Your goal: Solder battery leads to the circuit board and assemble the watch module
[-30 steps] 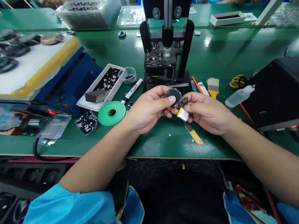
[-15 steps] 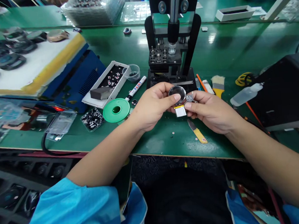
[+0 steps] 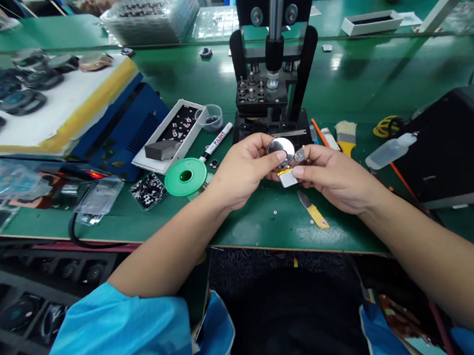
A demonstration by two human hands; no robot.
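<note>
My left hand [image 3: 246,168] pinches a round, shiny watch-like display [image 3: 281,149] between thumb and fingers, its face turned up. Just below it hangs a small silver battery [image 3: 288,178] with a yellow taped edge, gripped at its right side by my right hand [image 3: 329,173]. A small grey round part [image 3: 300,155] sits by the right fingertips, beside the display. Whether these parts are joined by wires is too small to make out. Under my hands on the bench lies a knife with a yellow handle [image 3: 317,215].
A black press [image 3: 274,95] stands behind my hands. To the left are a green spool [image 3: 175,178], a paint marker [image 3: 218,139], a white box of small parts [image 3: 140,158] and a blue machine [image 3: 124,129]. A brush [image 3: 346,136] and a squeeze bottle [image 3: 390,151] lie right.
The round display has tilted, its face going from dark to brightly reflective. The battery has turned slightly and shifted a little right. Both hands keep their hold.
</note>
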